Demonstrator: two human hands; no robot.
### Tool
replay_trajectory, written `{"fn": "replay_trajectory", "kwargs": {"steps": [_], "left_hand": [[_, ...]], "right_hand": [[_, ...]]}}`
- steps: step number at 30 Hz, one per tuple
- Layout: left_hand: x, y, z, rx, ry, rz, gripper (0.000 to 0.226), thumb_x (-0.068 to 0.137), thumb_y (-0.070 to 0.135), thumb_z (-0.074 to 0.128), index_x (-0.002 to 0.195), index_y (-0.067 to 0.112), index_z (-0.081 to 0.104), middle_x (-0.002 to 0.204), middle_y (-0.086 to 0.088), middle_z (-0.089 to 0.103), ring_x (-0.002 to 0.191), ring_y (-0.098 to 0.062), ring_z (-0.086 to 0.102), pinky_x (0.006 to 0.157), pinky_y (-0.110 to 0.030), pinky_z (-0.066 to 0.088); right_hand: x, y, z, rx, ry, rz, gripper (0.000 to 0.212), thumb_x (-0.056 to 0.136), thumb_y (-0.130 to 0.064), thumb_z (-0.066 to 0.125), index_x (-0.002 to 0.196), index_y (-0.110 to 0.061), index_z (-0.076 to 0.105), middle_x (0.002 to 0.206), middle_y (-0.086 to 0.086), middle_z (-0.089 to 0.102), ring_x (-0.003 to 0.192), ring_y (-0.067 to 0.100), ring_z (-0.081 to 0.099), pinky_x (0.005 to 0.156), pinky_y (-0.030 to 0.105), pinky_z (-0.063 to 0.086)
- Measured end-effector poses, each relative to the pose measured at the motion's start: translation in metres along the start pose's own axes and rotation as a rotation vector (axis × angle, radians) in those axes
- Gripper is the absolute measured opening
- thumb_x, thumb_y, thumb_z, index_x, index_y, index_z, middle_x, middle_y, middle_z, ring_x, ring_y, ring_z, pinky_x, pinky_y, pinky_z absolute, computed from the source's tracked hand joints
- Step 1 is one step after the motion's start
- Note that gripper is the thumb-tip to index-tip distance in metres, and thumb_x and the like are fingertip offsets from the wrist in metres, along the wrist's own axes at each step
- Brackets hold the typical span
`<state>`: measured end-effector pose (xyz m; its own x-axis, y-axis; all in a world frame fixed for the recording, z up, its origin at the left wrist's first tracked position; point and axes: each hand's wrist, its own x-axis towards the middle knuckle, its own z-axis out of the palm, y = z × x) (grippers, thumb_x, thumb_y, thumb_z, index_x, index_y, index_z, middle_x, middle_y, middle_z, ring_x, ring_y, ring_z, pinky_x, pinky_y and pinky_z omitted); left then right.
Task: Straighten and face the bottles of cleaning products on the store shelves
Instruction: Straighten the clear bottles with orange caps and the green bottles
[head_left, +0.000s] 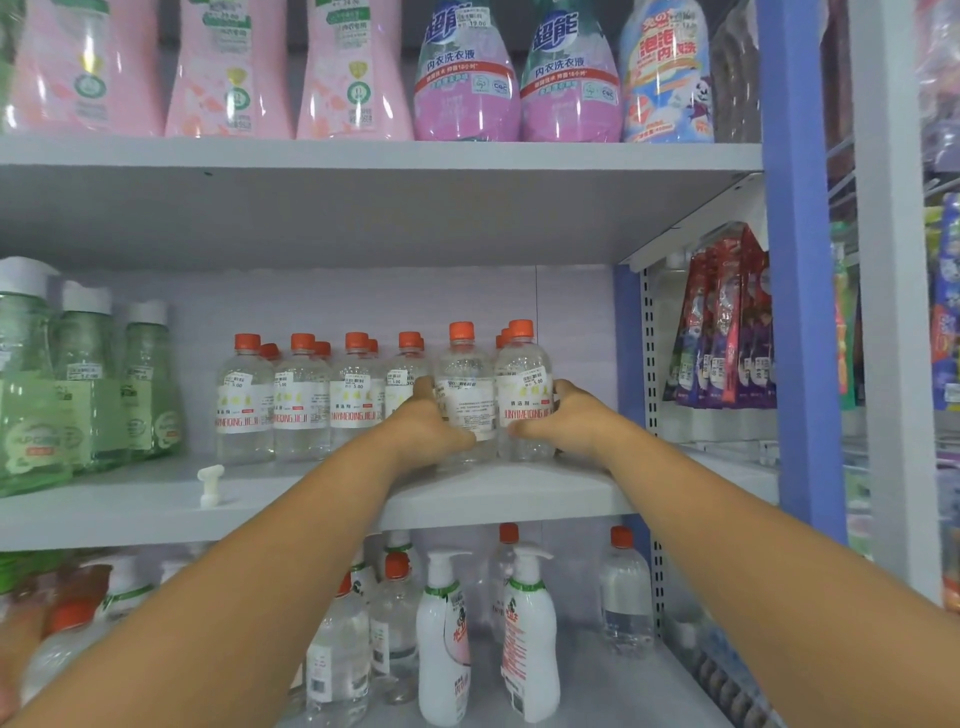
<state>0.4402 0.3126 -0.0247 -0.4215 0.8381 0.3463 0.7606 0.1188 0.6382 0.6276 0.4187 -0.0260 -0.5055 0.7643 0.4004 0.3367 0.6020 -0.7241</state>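
Now — left hand (426, 423) fingers curled round clear bottle (464, 384) | right hand (563, 415) fingers gripping neighbouring bottle (523, 389)

A shop aisle: grey metal shelves (363, 156) on blue uprights (795, 260) carry rows of identical price-stickered bottles (301, 400), laundry liquids (467, 78) above, and hanging toothbrush packs (722, 322) alongside.

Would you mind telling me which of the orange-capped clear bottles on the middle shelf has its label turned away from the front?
The fifth bottle from the left, gripped by the left hand: it shows small print, while its neighbours show their front labels.
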Motion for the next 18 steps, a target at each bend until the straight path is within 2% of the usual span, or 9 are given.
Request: {"fn": "replay_trajectory", "kwargs": {"steps": [3, 7, 10, 14, 16, 18], "left_hand": [[-0.0002, -0.0006, 0.0011, 0.0, 0.042, 0.001, 0.108, 0.08, 0.037, 0.087, 0.156, 0.024, 0.012, 0.125, -0.003, 0.064, 0.108, -0.024, 0.064, 0.085, -0.034, 0.05], [-0.0003, -0.0002, 0.001, 0.019, -0.002, -0.017, 0.107, 0.082, 0.039, 0.083, 0.16, 0.026, 0.01, 0.123, 0.004, 0.063, 0.107, -0.022, 0.063, 0.086, -0.035, 0.049], [0.0002, -0.0006, 0.0018, 0.029, 0.0, -0.018, 0.107, 0.082, 0.033, 0.084, 0.16, 0.025, 0.011, 0.126, 0.0, 0.064, 0.11, -0.024, 0.064, 0.089, -0.038, 0.052], [-0.0009, -0.0003, 0.002, 0.041, 0.051, -0.015, 0.112, 0.073, 0.043, 0.091, 0.157, 0.021, 0.019, 0.139, -0.004, 0.06, 0.123, -0.029, 0.06, 0.103, -0.046, 0.052], [-0.0019, 0.0004, 0.0017, 0.043, 0.044, -0.016, 0.11, 0.074, 0.046, 0.089, 0.156, 0.02, 0.021, 0.139, -0.004, 0.06, 0.122, -0.029, 0.06, 0.101, -0.045, 0.053], [-0.0019, 0.0006, 0.0009, 0.037, 0.039, -0.016, 0.101, 0.078, 0.043, 0.085, 0.154, 0.019, 0.023, 0.126, -0.001, 0.064, 0.108, -0.025, 0.065, 0.085, -0.038, 0.056]], "right_hand": [[-0.0014, -0.0008, 0.0001, 0.001, -0.007, -0.003, 0.065, 0.081, -0.029, 0.085, 0.135, -0.019, 0.05, 0.121, -0.003, 0.065, 0.107, 0.016, 0.062, 0.069, 0.021, 0.045], [-0.0023, -0.001, 0.0005, 0.003, -0.005, -0.002, 0.067, 0.082, -0.03, 0.085, 0.137, -0.017, 0.048, 0.127, 0.0, 0.065, 0.113, 0.019, 0.063, 0.086, 0.029, 0.048], [-0.0019, -0.0004, 0.0011, 0.016, -0.023, -0.005, 0.064, 0.082, -0.028, 0.085, 0.132, -0.019, 0.047, 0.125, 0.0, 0.065, 0.11, 0.017, 0.062, 0.082, 0.027, 0.048], [-0.0011, 0.0004, 0.0012, -0.002, -0.009, -0.01, 0.065, 0.08, -0.03, 0.087, 0.13, -0.021, 0.046, 0.122, -0.002, 0.065, 0.108, 0.017, 0.062, 0.081, 0.027, 0.048], [-0.0012, 0.0003, 0.0008, -0.019, -0.004, -0.012, 0.069, 0.08, -0.034, 0.087, 0.133, -0.02, 0.045, 0.119, -0.004, 0.063, 0.106, 0.016, 0.062, 0.075, 0.026, 0.047], [-0.0012, 0.0, 0.001, -0.018, -0.015, -0.008, 0.07, 0.08, -0.035, 0.086, 0.134, -0.02, 0.044, 0.118, -0.005, 0.062, 0.102, 0.014, 0.062, 0.071, 0.025, 0.046]]}}
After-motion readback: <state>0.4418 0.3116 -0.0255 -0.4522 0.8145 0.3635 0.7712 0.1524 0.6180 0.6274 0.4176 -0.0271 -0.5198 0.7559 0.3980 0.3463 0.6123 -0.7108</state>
